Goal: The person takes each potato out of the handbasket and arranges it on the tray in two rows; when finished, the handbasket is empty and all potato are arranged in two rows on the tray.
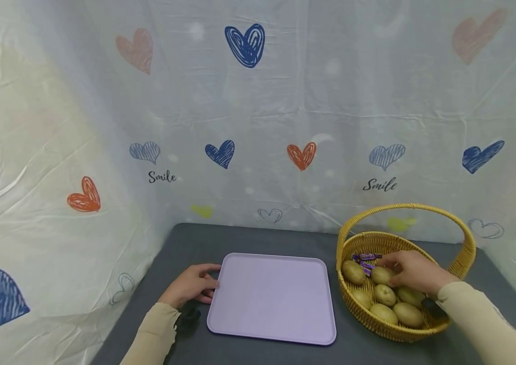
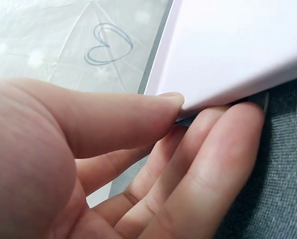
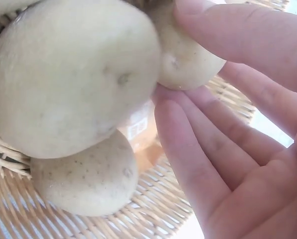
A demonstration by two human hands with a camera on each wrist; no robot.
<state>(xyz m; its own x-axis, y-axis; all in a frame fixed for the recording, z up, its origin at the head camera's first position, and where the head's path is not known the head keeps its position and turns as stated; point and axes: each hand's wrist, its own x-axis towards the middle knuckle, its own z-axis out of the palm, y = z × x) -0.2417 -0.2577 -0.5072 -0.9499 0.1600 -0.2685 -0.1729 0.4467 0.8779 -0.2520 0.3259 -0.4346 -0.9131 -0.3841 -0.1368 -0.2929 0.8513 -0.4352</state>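
My left hand (image 1: 191, 285) is at the left edge of a pale lilac rectangular tray (image 1: 273, 299) lying on the table. In the left wrist view the thumb (image 2: 171, 107) presses the tray's rim while fingertips (image 2: 243, 119) tuck against its underside. My right hand (image 1: 415, 271) reaches into a yellow wicker basket (image 1: 378, 330) and grips a potato (image 1: 382, 275) near the middle. Seen from the right wrist, the thumb lies on that potato (image 3: 191, 62) and the fingers curl below it. A larger potato (image 3: 74, 74) stands close to the camera.
Several other potatoes (image 1: 408, 314) fill the basket's near part, with purple-wrapped sweets (image 1: 367, 257) behind them. An arched handle (image 1: 404, 206) rises over the basket. An orange wrapper (image 3: 147, 147) shows between potatoes. Behind the dark grey table (image 1: 249, 238) hangs a heart-patterned curtain (image 1: 258, 96).
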